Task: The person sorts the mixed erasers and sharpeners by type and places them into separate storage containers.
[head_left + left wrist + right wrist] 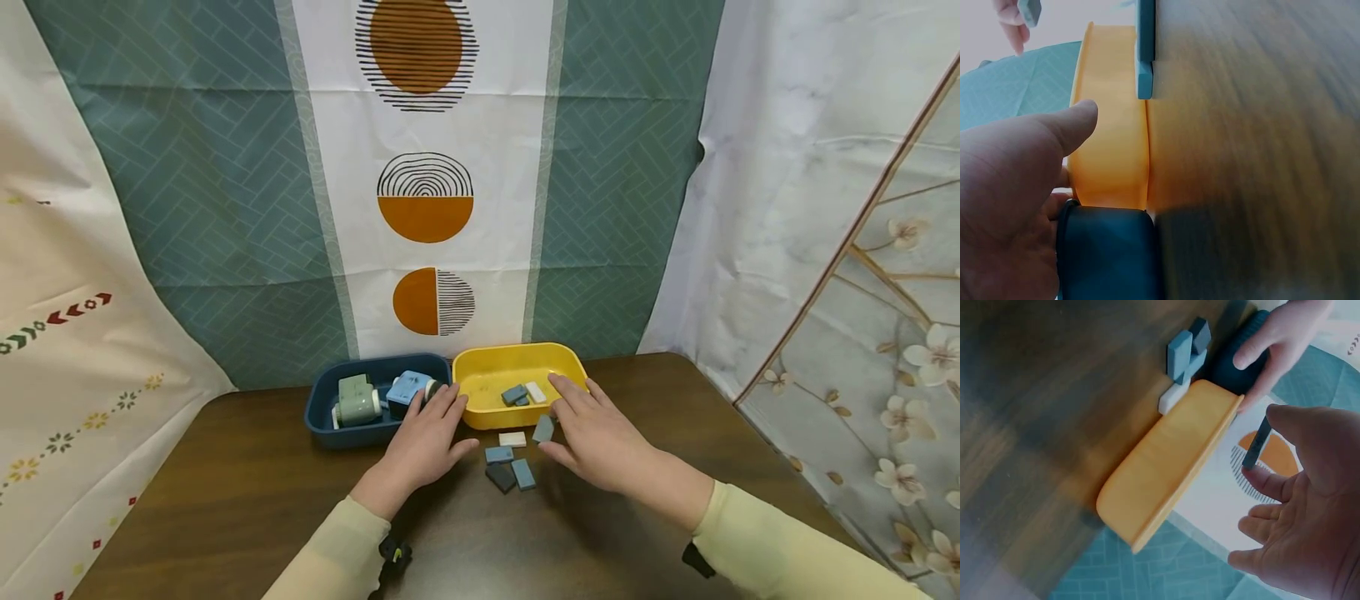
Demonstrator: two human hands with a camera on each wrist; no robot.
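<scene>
My right hand (603, 433) pinches a small grey-blue rectangular block (543, 428) between thumb and index finger, above the near rim of the yellow tray (487, 419). In the right wrist view that block (1257, 442) is seen edge-on. My left hand (423, 442) has its fingers extended at the meeting rims of the dark blue tray (330, 437) and the yellow one; it holds no block. On the table before the yellow tray lie a white block (512, 439), two blue blocks (523, 474) and a dark grey block (500, 477). Inside it are blue blocks (513, 394) and a white block (536, 392).
The dark blue tray holds a green object (357, 400) and a blue-and-black object (408, 392) with white parts; their kind is unclear. Both trays stand at the back of the brown wooden table (247, 483), against a patterned cloth (607, 208).
</scene>
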